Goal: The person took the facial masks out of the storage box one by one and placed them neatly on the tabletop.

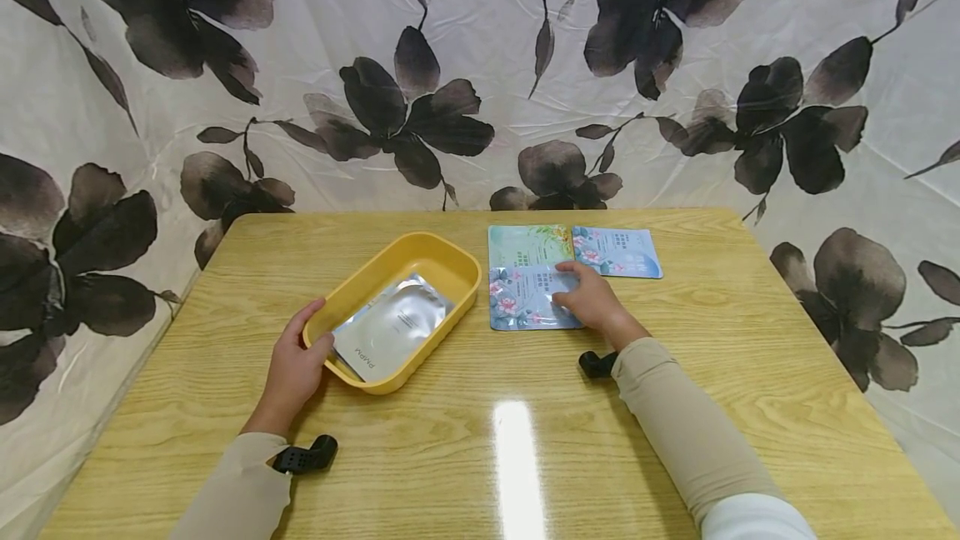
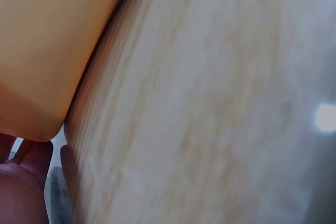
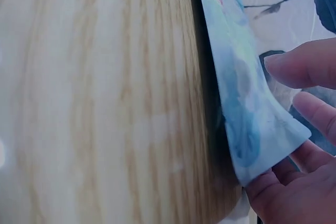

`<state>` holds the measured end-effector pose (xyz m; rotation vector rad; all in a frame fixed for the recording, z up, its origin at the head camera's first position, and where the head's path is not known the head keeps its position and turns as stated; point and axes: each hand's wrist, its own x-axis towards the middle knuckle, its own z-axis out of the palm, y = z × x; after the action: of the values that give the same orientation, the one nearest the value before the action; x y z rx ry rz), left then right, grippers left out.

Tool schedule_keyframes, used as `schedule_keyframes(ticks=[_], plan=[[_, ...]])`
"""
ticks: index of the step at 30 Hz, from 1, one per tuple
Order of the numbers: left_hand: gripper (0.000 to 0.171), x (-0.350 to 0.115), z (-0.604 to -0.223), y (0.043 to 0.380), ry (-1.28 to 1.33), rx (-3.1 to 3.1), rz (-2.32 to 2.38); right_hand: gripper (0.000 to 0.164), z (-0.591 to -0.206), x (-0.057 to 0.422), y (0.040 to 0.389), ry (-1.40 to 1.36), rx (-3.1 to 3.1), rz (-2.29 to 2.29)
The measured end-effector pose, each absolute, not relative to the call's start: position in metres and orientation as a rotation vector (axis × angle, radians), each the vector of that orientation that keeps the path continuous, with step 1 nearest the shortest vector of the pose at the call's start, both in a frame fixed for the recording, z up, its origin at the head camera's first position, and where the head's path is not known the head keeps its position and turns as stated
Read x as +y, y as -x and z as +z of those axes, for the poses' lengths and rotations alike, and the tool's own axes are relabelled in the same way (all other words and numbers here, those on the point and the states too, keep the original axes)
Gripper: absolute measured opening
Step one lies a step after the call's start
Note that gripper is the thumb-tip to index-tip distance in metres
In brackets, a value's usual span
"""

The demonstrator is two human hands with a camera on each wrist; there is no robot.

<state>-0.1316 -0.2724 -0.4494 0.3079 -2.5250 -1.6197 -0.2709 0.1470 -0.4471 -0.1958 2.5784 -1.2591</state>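
My left hand [image 1: 295, 357] grips the near left end of a yellow plastic basket [image 1: 468, 290], with the thumb over the rim and fingers around the outside. Inside the basket lies a silver and pale sheet mask packet [image 1: 393, 327] marked PMPM. My right hand [image 1: 594, 300] pinches the right edge of a blue floral sheet mask packet [image 1: 525, 297]. In the right wrist view, that packet [image 3: 244, 98] curves up at its corner, with fingers [image 3: 262, 184] at its lower edge. The left wrist view shows the basket's outer wall [image 2: 47, 51] and part of the left hand.
A green sheet mask packet [image 1: 525, 244] lies directly behind the held one, partly overlapped by it. Another blue floral packet [image 1: 626, 252] lies at the back right. All are on a wooden table [image 1: 420, 457], with a flower-patterned cloth [image 1: 480, 65] behind it.
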Motion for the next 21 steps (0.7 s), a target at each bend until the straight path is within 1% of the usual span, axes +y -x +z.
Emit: schedule_keyframes(ticks=[21], plan=[[0.061,-0.2729,-0.4529,0.1315,-0.313,-2.53,-1.606,0.062,-0.4449,0.1556,0.2711,0.226,2.596,-1.299]])
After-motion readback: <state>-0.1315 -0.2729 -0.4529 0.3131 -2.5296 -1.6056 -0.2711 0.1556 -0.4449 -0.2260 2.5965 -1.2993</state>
